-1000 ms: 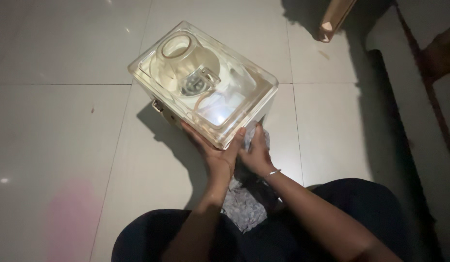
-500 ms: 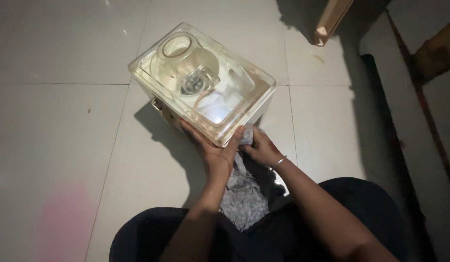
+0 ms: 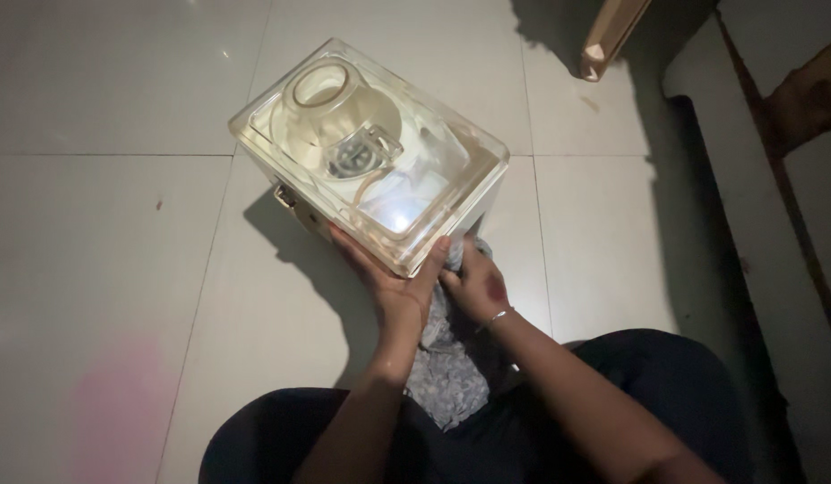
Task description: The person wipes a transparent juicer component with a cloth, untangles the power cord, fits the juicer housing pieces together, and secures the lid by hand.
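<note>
A clear plastic box [image 3: 281, 116] with a rounded lid stands on the tiled floor, tilted toward me, with a glass jar shape and a small round part visible inside. My left hand [image 3: 393, 282] presses flat against its near corner, fingers spread along the lid's edge. My right hand [image 3: 473, 285], with a thin bangle on the wrist, is closed on a grey patterned cloth [image 3: 447, 367] held against the box's near side. The cloth hangs down between my forearms onto my lap.
Pale glossy floor tiles [image 3: 120, 269] spread to the left and behind the box. A tan wooden leg or board [image 3: 612, 36] stands at the top right. A dark raised ledge [image 3: 756, 224] runs down the right side. My dark-clothed knees fill the bottom.
My right hand has slid with the cloth a little along the box's near side, back toward the corner. The left hand keeps its hold on the box.
</note>
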